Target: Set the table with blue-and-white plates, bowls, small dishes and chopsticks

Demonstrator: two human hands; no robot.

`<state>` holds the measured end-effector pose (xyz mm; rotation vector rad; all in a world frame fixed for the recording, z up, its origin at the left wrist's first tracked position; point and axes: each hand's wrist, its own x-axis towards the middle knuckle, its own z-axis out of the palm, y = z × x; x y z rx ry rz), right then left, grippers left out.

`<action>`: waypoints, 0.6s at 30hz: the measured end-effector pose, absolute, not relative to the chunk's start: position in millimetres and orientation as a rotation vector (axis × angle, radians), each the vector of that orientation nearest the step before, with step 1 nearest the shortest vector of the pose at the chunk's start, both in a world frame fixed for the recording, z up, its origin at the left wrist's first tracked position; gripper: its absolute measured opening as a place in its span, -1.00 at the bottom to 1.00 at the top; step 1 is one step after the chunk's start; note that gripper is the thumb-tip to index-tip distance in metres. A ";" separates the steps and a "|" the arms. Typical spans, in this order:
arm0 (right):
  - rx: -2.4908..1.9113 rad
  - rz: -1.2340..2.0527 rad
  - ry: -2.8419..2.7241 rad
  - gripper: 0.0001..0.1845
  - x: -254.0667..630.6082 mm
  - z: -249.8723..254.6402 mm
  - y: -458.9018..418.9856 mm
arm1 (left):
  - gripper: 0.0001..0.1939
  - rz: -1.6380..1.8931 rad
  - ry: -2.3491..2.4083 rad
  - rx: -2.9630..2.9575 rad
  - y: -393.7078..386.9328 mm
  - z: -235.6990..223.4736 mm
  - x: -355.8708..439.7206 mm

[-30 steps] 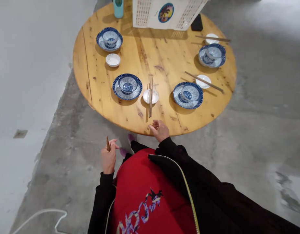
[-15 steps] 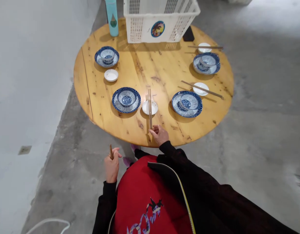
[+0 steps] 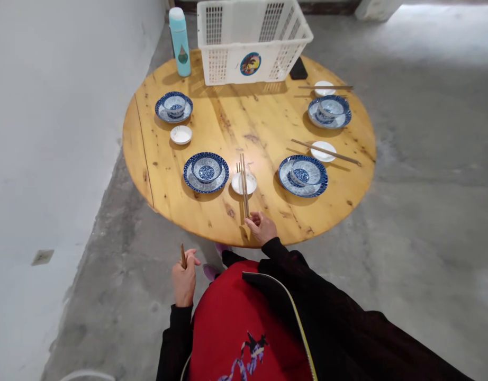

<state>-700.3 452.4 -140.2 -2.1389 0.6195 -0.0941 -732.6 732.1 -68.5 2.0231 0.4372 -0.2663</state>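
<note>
A pair of brown chopsticks (image 3: 244, 182) lies across a small white saucer (image 3: 251, 183) near the table's front edge. My right hand (image 3: 263, 228) is closed at their near end, thumb and fingertips around it. Off the front edge, lower left, my left hand (image 3: 184, 280) is closed around more chopsticks (image 3: 183, 256), whose short ends stick up from the fist; how many cannot be made out. Left of the saucer sits a blue-and-white plate (image 3: 190, 185) with a small bowl (image 3: 207, 168) on it. To its right is a matching plate (image 3: 286, 182) and bowl (image 3: 306, 173).
On the round wooden table (image 3: 212, 222), a white plastic basket (image 3: 224, 66), a turquoise flask (image 3: 181, 47) and a black phone (image 3: 298, 69) stand at the back. More plate settings line both sides. Chopsticks (image 3: 335, 153) rest over the right saucer (image 3: 322, 151); the left saucer (image 3: 181, 135) has none.
My right hand has moved to the near end of the middle chopsticks and closed on it. My left hand keeps its chopsticks. The view has tilted up, showing more of the basket and flask.
</note>
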 end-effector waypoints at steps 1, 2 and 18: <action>-2.140 -0.097 0.622 -0.53 -700.2 -140.3 452.4 | -0.61 -0.256 0.438 2.024 732.8 -68.9 -733.0; -2.142 -0.099 0.625 -0.54 -699.8 -140.3 452.4 | -0.60 -0.248 0.441 2.022 733.4 -69.5 -733.5; -2.087 -0.172 0.657 -0.44 -704.4 -126.7 450.8 | -0.59 -0.212 0.448 2.012 737.3 -73.2 -743.0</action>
